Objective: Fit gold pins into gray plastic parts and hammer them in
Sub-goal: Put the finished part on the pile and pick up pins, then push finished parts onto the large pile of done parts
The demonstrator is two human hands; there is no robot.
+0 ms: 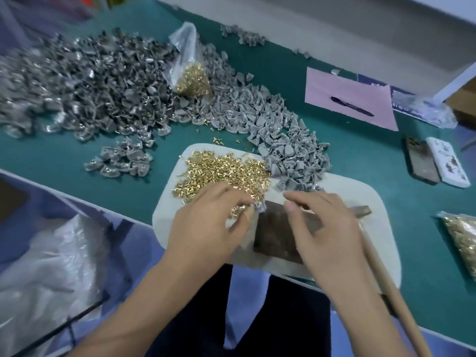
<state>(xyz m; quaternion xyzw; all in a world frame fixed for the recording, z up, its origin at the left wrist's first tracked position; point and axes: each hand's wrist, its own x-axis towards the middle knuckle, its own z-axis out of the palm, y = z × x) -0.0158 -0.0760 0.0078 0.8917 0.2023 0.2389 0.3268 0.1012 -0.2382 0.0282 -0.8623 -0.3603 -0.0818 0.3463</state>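
gold pins, gray parts, teal table.

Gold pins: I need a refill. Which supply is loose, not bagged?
The loose heap of gold pins on the white mat, just beyond the left hand; the others sit in plastic bags.

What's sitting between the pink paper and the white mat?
In the head view, only bare green table lies between the pink paper and the white mat.
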